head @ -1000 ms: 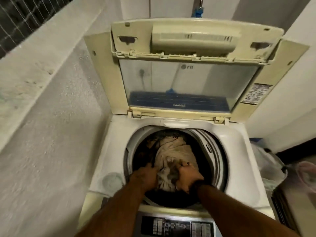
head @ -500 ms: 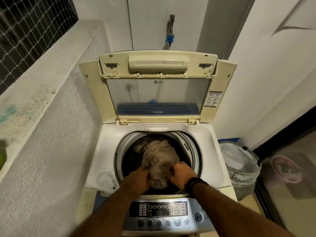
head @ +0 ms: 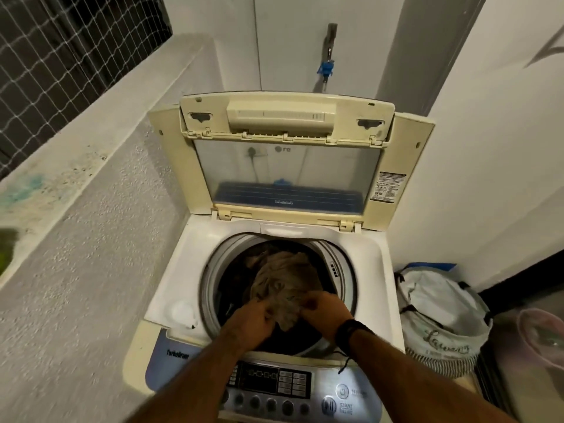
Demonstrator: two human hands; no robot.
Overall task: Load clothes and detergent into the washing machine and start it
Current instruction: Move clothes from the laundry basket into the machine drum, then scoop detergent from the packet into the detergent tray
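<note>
A top-loading washing machine (head: 183, 270) stands with its lid (head: 283, 166) raised upright at the back. Inside the drum (head: 345, 270) lies a beige garment (head: 283, 276) over darker clothes. My left hand (head: 253, 322) and my right hand (head: 323, 312) both reach into the drum's near side and grip the garment's front edge. A black band circles my right wrist. The control panel (head: 293, 386) with its display and buttons runs along the machine's front edge, under my forearms. No detergent is in view.
A rough plaster parapet (head: 76, 209) with netting above runs along the left. A tap with a blue fitting (head: 326, 65) is on the back wall. A white laundry basket (head: 439, 319) stands right of the machine, with a pink bowl (head: 543, 337) beyond it.
The view has pulled back and up, so the control panel and basket now show. Both hands stay on the beige garment and have drawn toward the drum's near edge.
</note>
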